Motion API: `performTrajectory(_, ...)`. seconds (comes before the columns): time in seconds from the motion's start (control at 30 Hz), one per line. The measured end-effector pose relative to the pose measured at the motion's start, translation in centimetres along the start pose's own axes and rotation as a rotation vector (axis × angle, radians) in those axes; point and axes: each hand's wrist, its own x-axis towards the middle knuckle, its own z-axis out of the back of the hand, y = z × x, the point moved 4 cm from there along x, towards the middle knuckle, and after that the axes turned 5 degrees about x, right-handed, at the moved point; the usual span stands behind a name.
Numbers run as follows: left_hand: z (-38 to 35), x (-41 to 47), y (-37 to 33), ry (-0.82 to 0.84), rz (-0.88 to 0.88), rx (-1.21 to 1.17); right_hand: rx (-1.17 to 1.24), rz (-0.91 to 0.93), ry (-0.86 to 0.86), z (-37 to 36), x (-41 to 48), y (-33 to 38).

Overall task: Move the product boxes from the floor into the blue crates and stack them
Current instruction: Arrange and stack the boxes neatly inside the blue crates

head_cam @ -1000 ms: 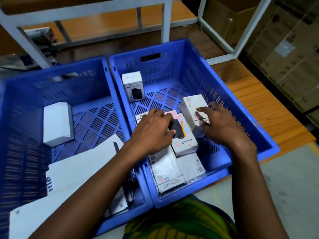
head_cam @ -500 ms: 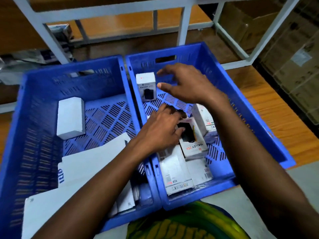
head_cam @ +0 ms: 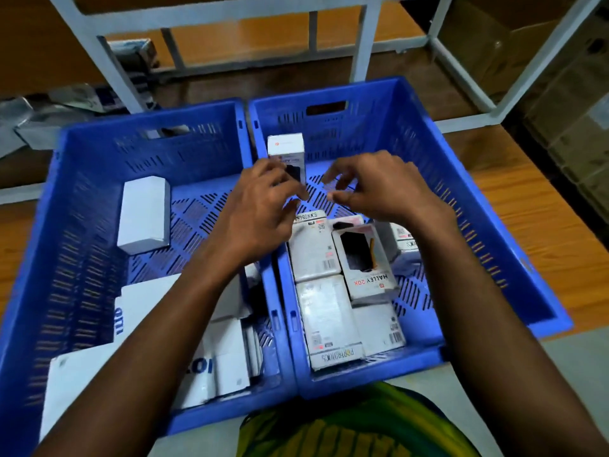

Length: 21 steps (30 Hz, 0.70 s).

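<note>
We see a white-painted metal shelving frame [head_cam: 230, 13] at the back, orange-brown wooden boards [head_cam: 527, 209] on the right, brown cardboard cartons [head_cam: 566, 127] beyond them, and grey floor [head_cam: 576, 374] nearest us.

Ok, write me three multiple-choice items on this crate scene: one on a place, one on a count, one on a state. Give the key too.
1. Where does the small upright white box stand?
A. At the far end of the right crate
B. In the middle of the other crate
C. On the floor outside the crates

2. How many blue crates are in view?
A. One
B. Two
C. Four

3. How is the HALLEY 20K box placed?
A. Standing on end
B. Held up in the air
C. Lying window side up on white boxes

Key:
1 A: it stands near the far wall of that crate.
2 B: the left crate and the right crate sit side by side.
3 C: it rests on them, and the right hand beyond it holds nothing.
</note>
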Motion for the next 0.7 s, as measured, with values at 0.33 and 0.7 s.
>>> performTrajectory(0.33, -1.7, -0.6, -5.0, 0.101, -0.144, -0.152, -0.249, -0.139, 0.727, -7.0, -0.3, -1.7)
performTrajectory(0.7, -1.5, -0.4, -4.8, 0.108, 0.534, -0.945, 0.378, -0.063, 0.378, 0.8, -1.7, -3.6)
